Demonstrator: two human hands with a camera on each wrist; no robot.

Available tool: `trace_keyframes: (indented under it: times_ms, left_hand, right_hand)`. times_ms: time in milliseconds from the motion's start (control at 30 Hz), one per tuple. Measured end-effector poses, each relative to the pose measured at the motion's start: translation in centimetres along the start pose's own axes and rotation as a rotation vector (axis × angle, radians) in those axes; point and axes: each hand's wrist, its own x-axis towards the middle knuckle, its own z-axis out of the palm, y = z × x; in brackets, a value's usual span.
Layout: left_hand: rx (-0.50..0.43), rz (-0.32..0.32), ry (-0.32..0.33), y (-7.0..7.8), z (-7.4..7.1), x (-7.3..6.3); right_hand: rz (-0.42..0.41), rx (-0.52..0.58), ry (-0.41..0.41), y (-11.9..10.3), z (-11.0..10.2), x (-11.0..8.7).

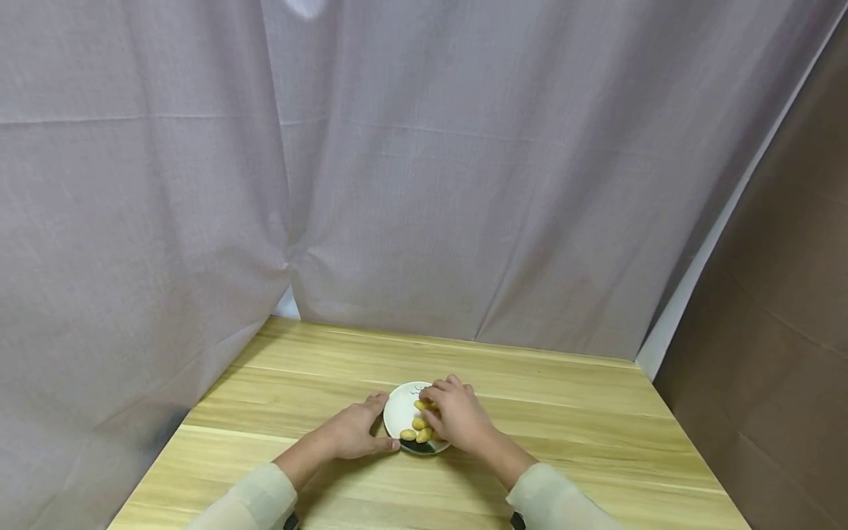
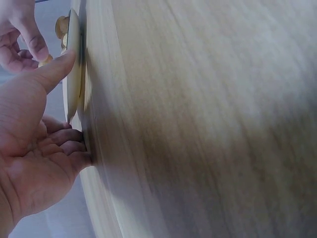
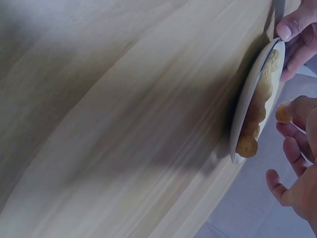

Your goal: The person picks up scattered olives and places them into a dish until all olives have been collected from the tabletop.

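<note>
A small round white plate (image 1: 399, 412) with a dark patch at its near side lies on the wooden table. Several small yellow-brown oval pieces (image 1: 408, 435), like small fruits, lie along its near and right part. My left hand (image 1: 354, 430) holds the plate's left edge, thumb at the near rim and fingers farther round. Over the plate's right side, my right hand (image 1: 461, 417) pinches one oval piece (image 3: 284, 112) between thumb and fingertips, just above the plate in the right wrist view. In the head view that hand hides part of the plate and some pieces.
Bare wooden tabletop (image 1: 563, 434) surrounds the plate on all sides. A grey-mauve curtain (image 1: 424, 221) hangs behind the table and along its left side. Brown cloth (image 1: 768, 353) stands at the right.
</note>
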Motion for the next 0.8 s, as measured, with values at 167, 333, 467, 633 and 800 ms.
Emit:
trace_keyframes:
  times_ms: [167, 333, 467, 633, 800]
  left_hand:
    - [0.001, 0.001, 0.002, -0.1, 0.1, 0.0]
    - [0.004, -0.003, 0.0, 0.0, 0.1, 0.0]
    - [0.013, -0.005, 0.001, 0.0, 0.1, 0.0]
    - [0.019, -0.006, 0.002, 0.0, 0.1, 0.1]
    - [0.022, -0.009, 0.004, -0.1, 0.2, 0.1]
  right_hand:
    - [0.003, 0.001, -0.024, -0.3, 0.4, 0.6]
    - [0.003, 0.005, -0.034, -0.3, 0.9, 0.9]
    - [-0.002, 0.005, -0.034, -0.3, 1.3, 1.0]
    - [-0.012, -0.004, -0.032, -0.2, 1.8, 1.1]
    - [-0.025, -0.011, -0.038, -0.1, 2.1, 1.2]
